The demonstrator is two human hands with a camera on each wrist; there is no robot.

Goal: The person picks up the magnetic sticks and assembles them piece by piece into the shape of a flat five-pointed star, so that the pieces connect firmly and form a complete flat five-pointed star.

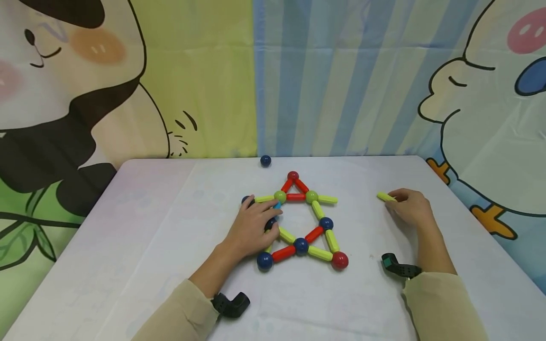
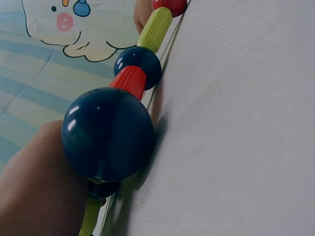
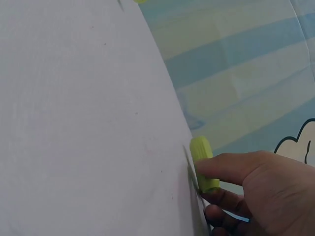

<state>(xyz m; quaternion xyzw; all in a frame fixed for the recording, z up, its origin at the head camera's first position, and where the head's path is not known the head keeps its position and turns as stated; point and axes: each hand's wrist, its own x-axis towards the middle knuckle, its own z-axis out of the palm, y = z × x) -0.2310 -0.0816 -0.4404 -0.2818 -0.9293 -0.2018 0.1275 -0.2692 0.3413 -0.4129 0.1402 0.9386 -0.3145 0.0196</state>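
Note:
A flat frame of sticks and balls lies on the white table. My left hand reaches over its left side, index finger and thumb on either side of a dark blue ball. Its fingers partly cover a light blue stick and another dark blue ball. Off to the right, my right hand pinches a yellow-green stick between thumb and fingers, close to the tabletop. In the left wrist view a corner blue ball hides part of the left hand.
Red sticks and a red ball form a triangle at the frame's top. A yellow-green stick juts right from a green ball. One loose dark blue ball sits at the table's far edge. A cartoon-print cloth hangs behind.

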